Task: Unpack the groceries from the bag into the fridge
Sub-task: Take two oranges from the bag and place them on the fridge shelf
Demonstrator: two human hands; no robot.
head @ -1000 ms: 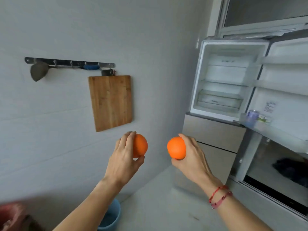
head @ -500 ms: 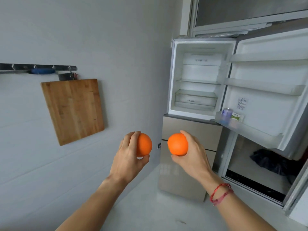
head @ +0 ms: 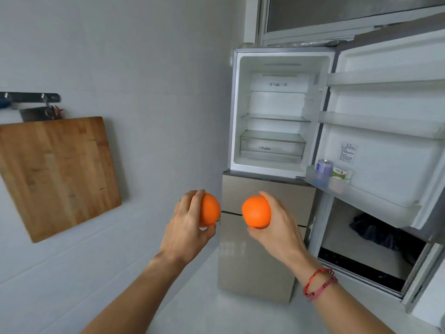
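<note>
My left hand [head: 187, 225] grips an orange [head: 210, 209], fingers curled over its top and thumb under it. My right hand [head: 277, 225] holds a second orange [head: 255, 211] the same way. Both are held out at chest height in front of the fridge [head: 274, 112], whose upper compartment stands open with bare glass shelves and a clear drawer [head: 272, 147]. The open fridge door [head: 390, 131] swings out to the right. Its lowest door bin [head: 356, 194] carries a purple can [head: 323, 168] and a small green-and-white packet [head: 342, 174]. No bag is in view.
A wooden cutting board [head: 57, 174] hangs on the white tiled wall at the left under a metal hook rail [head: 29, 96]. The fridge's beige lower drawers [head: 260, 237] are closed. Behind the door sits an open window frame with a dark cloth [head: 380, 231].
My view has swung right and closer to the fridge; the cutting board slid to the left edge. Both hands keep holding their oranges in the same pose.
</note>
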